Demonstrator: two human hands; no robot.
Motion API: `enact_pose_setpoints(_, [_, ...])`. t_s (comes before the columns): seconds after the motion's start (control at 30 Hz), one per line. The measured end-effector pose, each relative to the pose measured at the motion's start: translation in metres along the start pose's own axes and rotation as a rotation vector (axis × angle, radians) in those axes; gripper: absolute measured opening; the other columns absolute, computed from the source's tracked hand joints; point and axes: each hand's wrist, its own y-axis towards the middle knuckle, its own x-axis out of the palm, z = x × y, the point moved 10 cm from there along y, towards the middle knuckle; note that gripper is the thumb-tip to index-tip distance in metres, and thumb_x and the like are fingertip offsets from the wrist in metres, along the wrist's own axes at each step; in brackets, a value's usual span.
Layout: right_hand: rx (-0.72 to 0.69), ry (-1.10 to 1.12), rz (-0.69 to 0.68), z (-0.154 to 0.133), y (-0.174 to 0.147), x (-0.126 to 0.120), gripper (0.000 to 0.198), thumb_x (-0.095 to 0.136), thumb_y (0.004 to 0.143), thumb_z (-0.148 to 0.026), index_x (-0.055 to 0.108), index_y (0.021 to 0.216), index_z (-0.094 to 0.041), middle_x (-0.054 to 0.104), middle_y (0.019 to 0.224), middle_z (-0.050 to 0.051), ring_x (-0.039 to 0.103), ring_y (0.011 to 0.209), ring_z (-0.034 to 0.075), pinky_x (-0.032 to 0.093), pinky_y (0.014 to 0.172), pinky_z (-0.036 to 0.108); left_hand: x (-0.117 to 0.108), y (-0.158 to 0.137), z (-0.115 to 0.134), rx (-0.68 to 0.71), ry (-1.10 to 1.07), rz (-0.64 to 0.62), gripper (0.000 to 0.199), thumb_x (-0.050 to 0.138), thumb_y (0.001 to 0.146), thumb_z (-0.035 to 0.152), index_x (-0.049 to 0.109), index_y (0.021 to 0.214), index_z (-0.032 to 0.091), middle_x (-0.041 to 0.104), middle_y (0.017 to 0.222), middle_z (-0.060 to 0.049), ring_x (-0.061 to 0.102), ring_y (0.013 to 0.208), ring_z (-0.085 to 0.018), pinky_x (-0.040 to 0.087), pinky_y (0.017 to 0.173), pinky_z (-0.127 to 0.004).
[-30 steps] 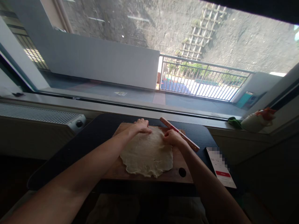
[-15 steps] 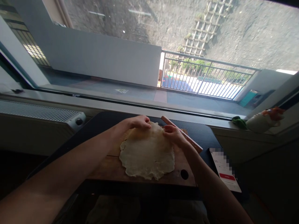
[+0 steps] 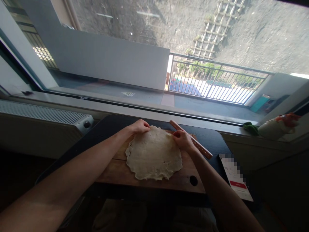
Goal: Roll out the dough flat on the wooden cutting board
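A thin, pale sheet of dough with a ragged edge lies on a wooden board. My left hand pinches the far left part of its edge, fingers closed. At the far right part of the edge, my right hand is closed on the dough too, thumb and fingers together. Just beyond my right hand a rolling pin lies slantwise over the board's corner. Parts of the dough's rim are hidden under my fingers.
The board rests on a dark table below a large window. A phone lies at the table's right edge. On the sill at right are a green cloth and a pale pot. A radiator stands at left.
The dough's near edge has drawn slightly away from the board's front. My hands are a little farther apart, both still on the far edge. The whole view has shifted slightly.
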Motion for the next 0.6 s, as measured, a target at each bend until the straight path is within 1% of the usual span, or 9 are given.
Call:
enact_pose_setpoints(0.07, [-0.019,-0.073,0.026,-0.005,-0.006,-0.009,0.013,0.057,0.078,-0.026,0.068,0.074,-0.02,0.067,0.079,0.003,0.059,0.075,0.016,0.04,0.074,0.028,-0.006,-0.005,-0.007,-0.037,0.024,0.018,0.028,0.064,0.06,0.038,0.071,0.076,0.015,0.067,0.071,-0.002,0.06,0.066,-0.016,0.042,0.052,-0.02])
enact_pose_setpoints(0.13, [-0.05,-0.228,0.102,-0.007,-0.016,-0.03,0.018,0.053,0.083,-0.029,0.068,0.076,-0.021,0.066,0.083,0.005,0.057,0.081,0.018,0.039,0.077,0.029,-0.013,-0.016,-0.018,-0.091,0.043,0.006,0.031,0.064,0.062,0.043,0.068,0.069,0.013,0.061,0.059,-0.002,0.057,0.056,-0.016,0.04,0.047,-0.021])
enact_pose_setpoints(0.2, [-0.08,-0.432,0.205,-0.003,-0.029,-0.057,0.025,0.047,0.088,-0.035,0.068,0.087,-0.022,0.064,0.092,0.007,0.055,0.09,0.021,0.038,0.078,0.031,-0.013,-0.032,-0.032,-0.167,0.031,-0.067,0.036,0.064,0.063,0.048,0.066,0.067,0.013,0.056,0.053,-0.001,0.053,0.048,-0.014,0.04,0.044,-0.022])
enact_pose_setpoints(0.27, [-0.062,-0.582,0.25,0.012,-0.04,-0.076,0.031,0.045,0.09,-0.041,0.066,0.1,-0.021,0.061,0.101,0.01,0.053,0.096,0.024,0.038,0.08,0.033,-0.009,-0.053,-0.041,-0.232,-0.006,-0.166,0.038,0.065,0.063,0.05,0.065,0.071,0.013,0.056,0.054,-0.001,0.054,0.047,-0.014,0.043,0.044,-0.023])
enact_pose_setpoints(0.33, [0.008,-0.637,0.18,0.038,-0.044,-0.081,0.035,0.048,0.088,-0.045,0.064,0.109,-0.022,0.06,0.103,0.011,0.054,0.095,0.025,0.038,0.077,0.033,-0.003,-0.072,-0.042,-0.249,-0.052,-0.235,0.036,0.067,0.063,0.047,0.065,0.077,0.014,0.061,0.062,-0.002,0.058,0.052,-0.015,0.046,0.047,-0.023])
enact_pose_setpoints(0.4, [0.08,-0.604,0.066,0.062,-0.046,-0.075,0.038,0.048,0.087,-0.047,0.061,0.115,-0.023,0.06,0.097,0.01,0.057,0.087,0.023,0.039,0.07,0.031,0.002,-0.084,-0.037,-0.211,-0.094,-0.25,0.032,0.067,0.062,0.039,0.065,0.083,0.015,0.066,0.071,-0.003,0.062,0.06,-0.016,0.049,0.05,-0.023])
enact_pose_setpoints(0.47, [0.131,-0.55,0.011,0.076,-0.048,-0.07,0.039,0.046,0.088,-0.049,0.06,0.115,-0.024,0.06,0.093,0.008,0.059,0.078,0.02,0.037,0.061,0.027,0.002,-0.091,-0.033,-0.165,-0.059,-0.221,0.028,0.065,0.063,0.032,0.065,0.085,0.016,0.068,0.076,-0.003,0.064,0.064,-0.017,0.05,0.053,-0.023])
enact_pose_setpoints(0.5, [0.149,-0.537,0.022,0.079,-0.049,-0.071,0.039,0.044,0.089,-0.049,0.061,0.113,-0.024,0.059,0.092,0.007,0.058,0.074,0.019,0.035,0.058,0.027,-0.001,-0.092,-0.033,-0.14,0.013,-0.175,0.025,0.063,0.064,0.031,0.065,0.084,0.016,0.069,0.076,-0.003,0.065,0.065,-0.017,0.051,0.055,-0.023])
enact_pose_setpoints(0.6, [0.119,-0.515,0.104,0.074,-0.057,-0.079,0.035,0.043,0.089,-0.049,0.062,0.106,-0.025,0.058,0.092,0.005,0.057,0.074,0.017,0.032,0.056,0.026,-0.02,-0.094,-0.03,-0.09,0.284,0.033,0.019,0.061,0.067,0.03,0.066,0.079,0.016,0.069,0.08,-0.006,0.066,0.076,-0.022,0.052,0.065,-0.029])
